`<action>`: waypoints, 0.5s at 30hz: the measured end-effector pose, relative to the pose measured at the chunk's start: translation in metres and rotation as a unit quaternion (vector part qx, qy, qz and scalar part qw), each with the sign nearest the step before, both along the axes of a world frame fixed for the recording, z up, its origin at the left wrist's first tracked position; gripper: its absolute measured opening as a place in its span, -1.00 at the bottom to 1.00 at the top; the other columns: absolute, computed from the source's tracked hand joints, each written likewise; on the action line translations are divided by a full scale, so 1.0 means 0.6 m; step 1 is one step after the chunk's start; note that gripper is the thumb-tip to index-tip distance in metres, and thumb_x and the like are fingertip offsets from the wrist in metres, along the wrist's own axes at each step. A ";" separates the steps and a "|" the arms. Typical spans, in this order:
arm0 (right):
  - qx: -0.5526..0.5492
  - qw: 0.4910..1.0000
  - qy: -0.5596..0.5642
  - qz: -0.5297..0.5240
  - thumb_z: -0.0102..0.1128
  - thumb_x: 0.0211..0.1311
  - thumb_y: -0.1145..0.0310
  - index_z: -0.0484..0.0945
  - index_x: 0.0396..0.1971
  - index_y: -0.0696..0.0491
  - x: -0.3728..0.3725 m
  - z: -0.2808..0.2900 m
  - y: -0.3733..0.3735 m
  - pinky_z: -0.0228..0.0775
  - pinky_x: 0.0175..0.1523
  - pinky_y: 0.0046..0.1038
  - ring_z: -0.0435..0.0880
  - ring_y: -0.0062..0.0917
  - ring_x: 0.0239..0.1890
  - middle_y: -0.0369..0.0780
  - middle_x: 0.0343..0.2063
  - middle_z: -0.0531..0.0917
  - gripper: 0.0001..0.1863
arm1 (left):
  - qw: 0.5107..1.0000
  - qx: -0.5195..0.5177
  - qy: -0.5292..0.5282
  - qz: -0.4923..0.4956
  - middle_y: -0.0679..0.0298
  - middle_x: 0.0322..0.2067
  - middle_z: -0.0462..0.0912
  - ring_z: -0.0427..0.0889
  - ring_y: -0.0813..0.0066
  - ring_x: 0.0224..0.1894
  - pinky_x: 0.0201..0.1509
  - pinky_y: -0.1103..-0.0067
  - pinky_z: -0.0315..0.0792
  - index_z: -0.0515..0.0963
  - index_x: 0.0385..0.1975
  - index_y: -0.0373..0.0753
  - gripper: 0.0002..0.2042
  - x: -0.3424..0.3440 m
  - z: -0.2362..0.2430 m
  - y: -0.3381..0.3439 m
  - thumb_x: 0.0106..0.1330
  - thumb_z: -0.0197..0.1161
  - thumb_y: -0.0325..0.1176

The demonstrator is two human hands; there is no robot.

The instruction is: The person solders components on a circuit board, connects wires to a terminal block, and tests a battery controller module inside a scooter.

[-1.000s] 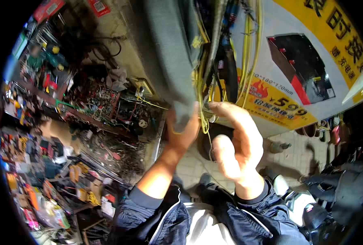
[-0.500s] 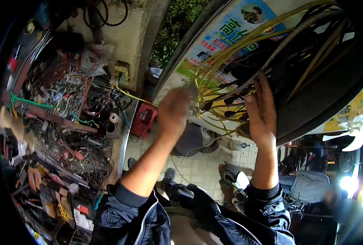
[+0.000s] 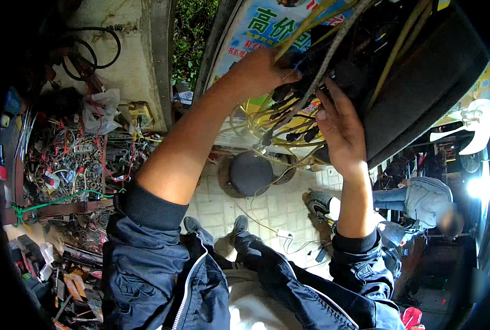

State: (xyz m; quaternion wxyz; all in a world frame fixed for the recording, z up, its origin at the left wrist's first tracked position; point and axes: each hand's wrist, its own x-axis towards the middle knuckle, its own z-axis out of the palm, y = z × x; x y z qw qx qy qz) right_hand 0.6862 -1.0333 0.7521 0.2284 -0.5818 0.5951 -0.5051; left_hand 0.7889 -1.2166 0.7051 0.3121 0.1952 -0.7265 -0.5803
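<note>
A thick tangle of yellow, grey and black cables [image 3: 281, 140] with black plugs hangs in front of a colourful poster [image 3: 259, 30]. My left hand [image 3: 254, 75] reaches into its upper part. The thumb points right beside a grey cable [image 3: 325, 60]; the other fingers are mostly hidden among the cables, so their grip cannot be seen. Lower and to the right, my right hand [image 3: 344, 132] is open against the bundle's right side. Its fingers stretch upward next to the grey cable, with the thumb apart. A dark curved padded panel [image 3: 421, 104] lies right of this hand.
A bin of mixed wires and small parts [image 3: 74, 165] stands at left, with tools and scrap below. A round black stool [image 3: 250, 173] stands on the tiled floor [image 3: 272, 209]. White fan blades [image 3: 479, 124] are at right, near another person [image 3: 429, 198] and a bright lamp [image 3: 480, 184].
My left hand has moved up and right into the cables from their left side. My right hand stays beside the bundle. The whole view has shifted.
</note>
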 end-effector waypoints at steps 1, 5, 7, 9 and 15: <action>0.030 0.999 0.012 -0.007 0.10 0.33 0.40 0.11 0.31 0.18 0.000 0.007 0.000 0.05 0.35 -0.36 0.21 -0.33 0.34 0.01 0.24 0.29 -0.39 | 0.999 0.005 -0.014 -0.028 0.18 -0.44 0.62 0.61 0.44 -0.41 -0.37 0.49 0.49 0.53 -0.19 -0.42 -0.50 0.018 0.018 0.009 0.10 0.41 -0.07; 0.024 0.999 -0.033 -0.007 0.10 0.33 0.42 0.12 0.30 0.19 -0.014 -0.005 0.001 0.13 0.32 -0.42 0.26 -0.36 0.30 0.04 0.20 0.34 -0.40 | 0.983 0.143 0.018 -0.115 0.30 -0.62 0.54 0.48 0.58 -0.65 -0.58 0.61 0.34 0.54 -0.36 -0.36 -0.59 0.066 0.040 0.033 0.15 0.39 -0.05; 0.023 0.997 -0.075 0.013 0.10 0.33 0.43 0.12 0.30 0.19 -0.009 0.002 -0.001 0.14 0.31 -0.42 0.27 -0.36 0.30 0.03 0.20 0.34 -0.40 | 0.972 0.218 0.033 -0.082 0.36 -0.72 0.47 0.34 0.63 -0.79 -0.68 0.66 0.18 0.53 -0.46 -0.25 -0.69 0.073 0.058 0.053 0.22 0.34 -0.10; 0.008 0.996 -0.077 0.034 0.12 0.31 0.43 0.12 0.31 0.15 0.003 0.003 -0.006 0.16 0.30 -0.39 0.27 -0.36 0.29 0.02 0.21 0.33 -0.39 | 0.934 0.316 0.095 -0.132 0.38 -0.69 0.49 0.39 0.66 -0.75 -0.67 0.68 0.23 0.53 -0.44 -0.26 -0.72 0.092 0.070 0.061 0.23 0.33 -0.15; 0.025 0.996 -0.075 0.038 0.14 0.31 0.39 0.12 0.32 0.08 0.008 -0.004 -0.014 0.14 0.32 -0.36 0.24 -0.34 0.32 0.00 0.23 0.31 -0.37 | 0.877 0.437 0.143 -0.139 0.42 -0.64 0.53 0.22 0.82 -0.82 -0.79 0.82 0.06 0.55 -0.35 -0.20 -0.83 0.118 0.097 0.072 0.35 0.18 -0.24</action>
